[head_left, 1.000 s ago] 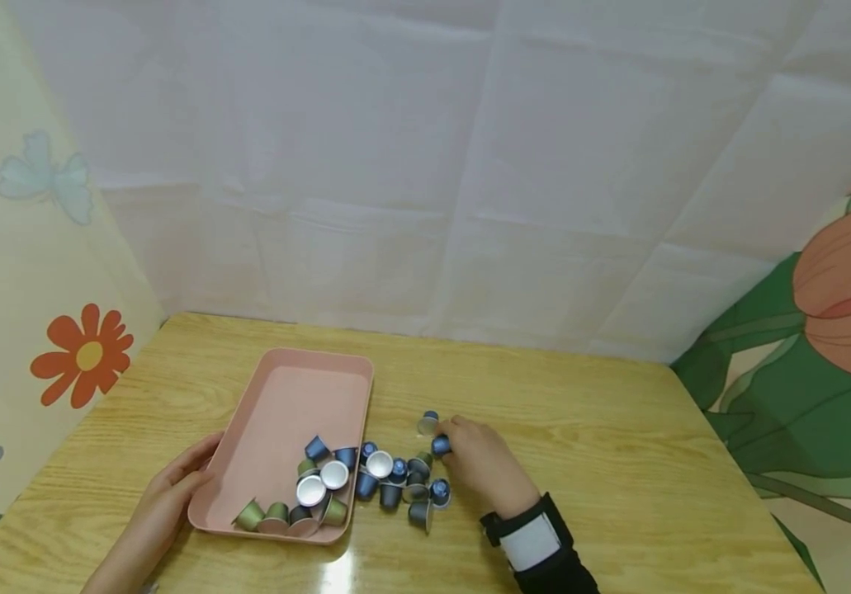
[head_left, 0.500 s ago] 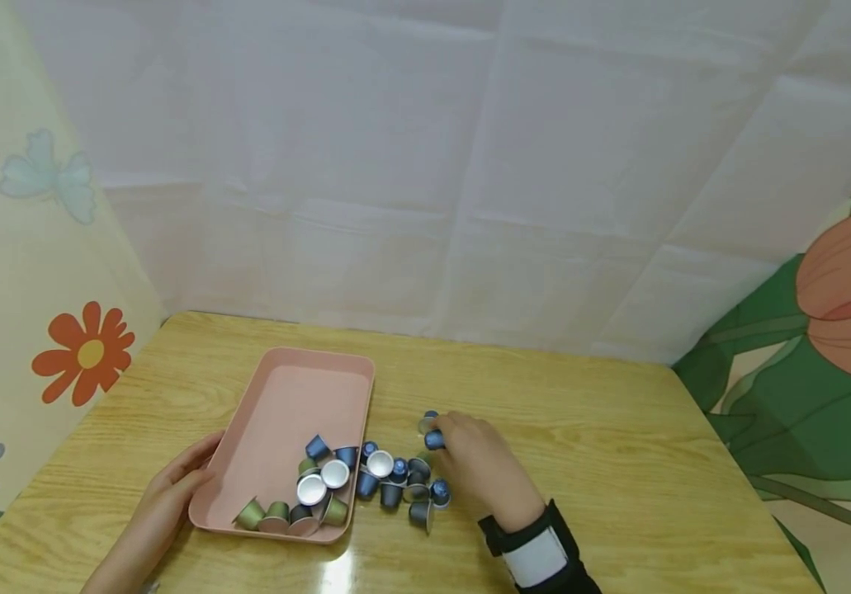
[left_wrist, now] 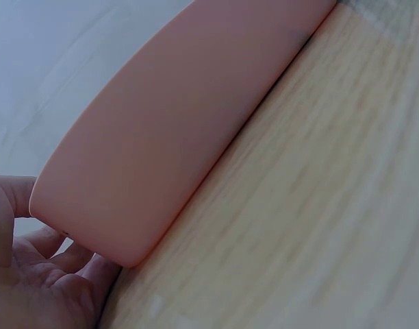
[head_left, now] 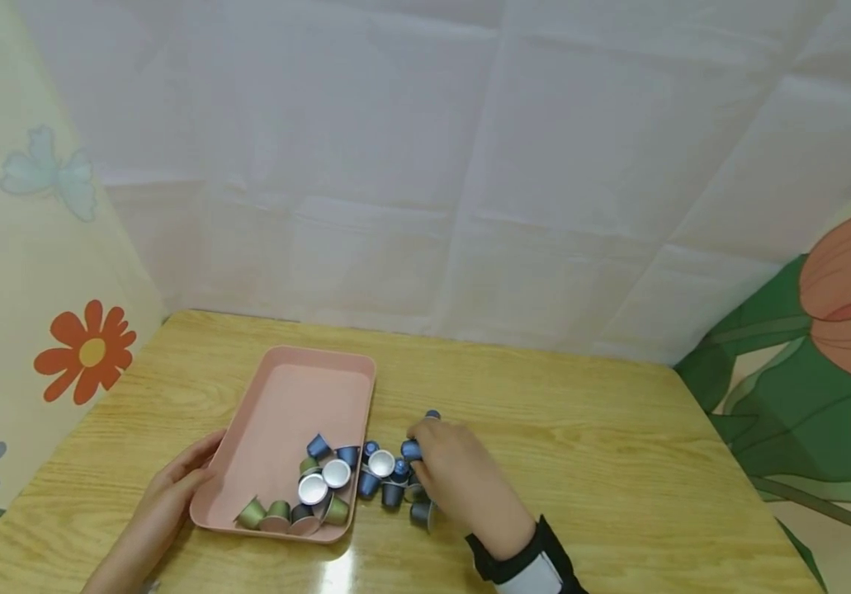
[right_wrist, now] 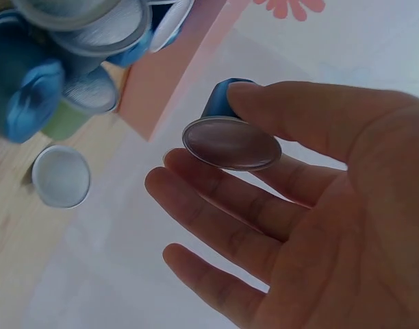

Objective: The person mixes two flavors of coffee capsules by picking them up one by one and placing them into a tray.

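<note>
A blue coffee capsule [right_wrist: 221,100] is pinched between the thumb and fingers of my right hand [head_left: 470,478], its foil lid toward the wrist camera. In the head view this hand is over the right side of the loose capsule pile [head_left: 392,495], hiding part of it. My left hand [head_left: 172,495] holds the left edge of the pink tray [head_left: 284,363], fingers at its outer wall [left_wrist: 141,151]. Blue, green and dark capsules, some with silver lids [head_left: 336,473] showing, lie in the tray's near right part.
One blue-topped capsule [head_left: 432,414] stands beyond the right hand, partly hidden by it. The wooden table [head_left: 618,470] extends to the right. White cloth [head_left: 395,165] hangs behind it, with flower-printed cloth at both sides.
My right hand has moved left and toward the tray, carrying the blue capsule over the loose ones. The left hand and the tray stay in place.
</note>
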A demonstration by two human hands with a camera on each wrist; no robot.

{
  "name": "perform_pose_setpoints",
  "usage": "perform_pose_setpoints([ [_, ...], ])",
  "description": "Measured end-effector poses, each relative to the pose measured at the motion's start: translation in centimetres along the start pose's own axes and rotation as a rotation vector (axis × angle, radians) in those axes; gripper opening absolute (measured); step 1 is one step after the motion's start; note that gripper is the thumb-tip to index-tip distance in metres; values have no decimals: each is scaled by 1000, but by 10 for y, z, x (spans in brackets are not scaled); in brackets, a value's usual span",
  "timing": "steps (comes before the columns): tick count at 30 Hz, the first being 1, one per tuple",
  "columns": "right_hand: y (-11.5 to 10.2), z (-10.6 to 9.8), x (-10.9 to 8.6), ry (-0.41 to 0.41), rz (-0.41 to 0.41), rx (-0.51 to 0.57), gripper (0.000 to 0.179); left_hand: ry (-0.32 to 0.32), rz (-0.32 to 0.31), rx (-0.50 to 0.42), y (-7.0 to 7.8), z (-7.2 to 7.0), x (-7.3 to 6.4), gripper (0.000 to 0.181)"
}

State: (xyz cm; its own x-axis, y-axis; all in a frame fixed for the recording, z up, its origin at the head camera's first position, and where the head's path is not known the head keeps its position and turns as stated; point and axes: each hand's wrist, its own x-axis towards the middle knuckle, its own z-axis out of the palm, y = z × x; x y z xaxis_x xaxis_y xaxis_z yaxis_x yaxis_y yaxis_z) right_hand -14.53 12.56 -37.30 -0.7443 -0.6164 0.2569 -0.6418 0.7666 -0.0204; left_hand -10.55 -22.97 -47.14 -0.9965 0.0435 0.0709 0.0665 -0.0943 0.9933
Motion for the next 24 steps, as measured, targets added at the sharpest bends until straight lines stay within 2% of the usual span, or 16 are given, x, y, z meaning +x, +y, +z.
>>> perform_pose_setpoints([
  [9,-18,0,0,40,-83,-56,25,4,20,1,-1,1,-1,44],
  [15,-35,1,6,-5,-118,-64,29,-1,18,-13,-1,0,-1,43],
  [24,-64,11,16,32,-226,-107,20,1,-6,-4,-2,-1,1,45],
])
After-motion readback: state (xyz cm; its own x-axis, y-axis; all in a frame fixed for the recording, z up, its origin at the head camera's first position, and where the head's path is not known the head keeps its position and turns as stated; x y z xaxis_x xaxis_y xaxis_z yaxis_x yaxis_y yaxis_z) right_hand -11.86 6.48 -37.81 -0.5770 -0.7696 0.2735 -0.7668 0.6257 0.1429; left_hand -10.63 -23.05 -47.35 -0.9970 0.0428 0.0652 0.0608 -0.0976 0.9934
